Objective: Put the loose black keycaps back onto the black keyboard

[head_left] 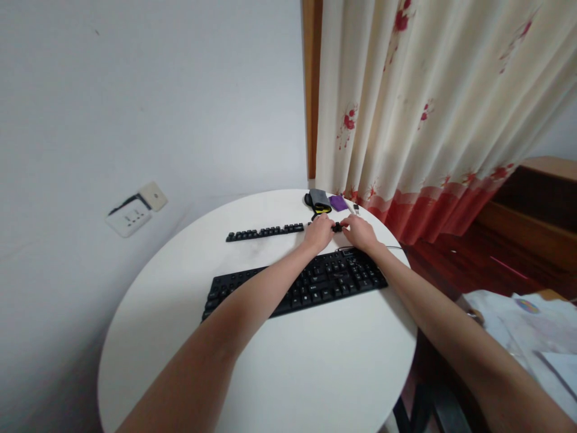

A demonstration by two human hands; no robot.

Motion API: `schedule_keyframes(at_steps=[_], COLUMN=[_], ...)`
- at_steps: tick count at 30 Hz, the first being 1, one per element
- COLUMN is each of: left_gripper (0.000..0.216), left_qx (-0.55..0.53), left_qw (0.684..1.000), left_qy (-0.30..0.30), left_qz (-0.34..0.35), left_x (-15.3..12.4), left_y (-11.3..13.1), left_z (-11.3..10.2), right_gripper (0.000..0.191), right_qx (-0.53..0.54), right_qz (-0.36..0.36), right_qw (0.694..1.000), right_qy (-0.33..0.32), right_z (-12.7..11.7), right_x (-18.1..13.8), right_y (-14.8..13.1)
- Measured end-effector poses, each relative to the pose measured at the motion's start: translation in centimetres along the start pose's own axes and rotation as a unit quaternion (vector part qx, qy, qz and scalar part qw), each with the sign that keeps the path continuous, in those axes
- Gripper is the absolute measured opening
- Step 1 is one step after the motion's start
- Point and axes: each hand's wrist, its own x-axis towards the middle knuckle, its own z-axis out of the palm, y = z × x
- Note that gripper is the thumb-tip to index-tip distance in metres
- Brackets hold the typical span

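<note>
On the white round table, a row of loose black keycaps lies behind a black keyboard. At the row's right end, my left hand has its fingers curled down and closed against a small cluster of keycaps. From the other side, my right hand pinches at the same cluster, its fingertips bent together. My left hand covers part of the row, and my left forearm crosses the keyboard. How many keycaps are between my fingers is too small to tell.
A grey and black folded cloth item, a purple cloth and a small black-and-white object lie at the table's far edge. The wall has a socket. A floral curtain hangs behind. Papers lie at right.
</note>
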Motion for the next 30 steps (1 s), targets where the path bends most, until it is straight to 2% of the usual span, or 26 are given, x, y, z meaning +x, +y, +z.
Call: schedule_keyframes(at_steps=[6, 14, 19, 22, 26, 30], left_gripper=[0.020, 0.023, 0.019, 0.020, 0.018, 0.018], left_qx=[0.000, -0.020, -0.053, -0.104, -0.224, -0.257], left_qw=[0.999, 0.999, 0.997, 0.994, 0.973, 0.963], left_qy=[-0.039, -0.043, -0.050, -0.046, -0.034, -0.068], left_qz=[-0.026, -0.022, -0.019, -0.003, 0.041, 0.046], left_x=[0.6, 0.4, 0.1, -0.5, -2.4, -4.7], left_y=[0.8, 0.9, 1.4, 2.3, 4.0, 5.4], left_z=[0.0, 0.2, -0.4, -1.1, -1.3, -0.9], right_gripper=[0.026, 0.021, 0.021, 0.020, 0.016, 0.016], right_qx=[-0.024, -0.019, 0.016, 0.075, 0.218, 0.256], right_qz=[-0.005, -0.005, -0.020, -0.052, -0.077, -0.090], right_qw=[0.998, 0.998, 0.998, 0.994, 0.973, 0.962], right_qy=[-0.052, -0.054, -0.058, -0.053, -0.010, -0.004], right_z=[-0.1, 0.3, -0.3, -1.2, -2.3, -3.1], right_x=[0.9, 1.0, 0.3, -0.9, -3.5, -6.2], right_y=[-0.2, -0.2, 0.1, 0.9, 2.7, 4.1])
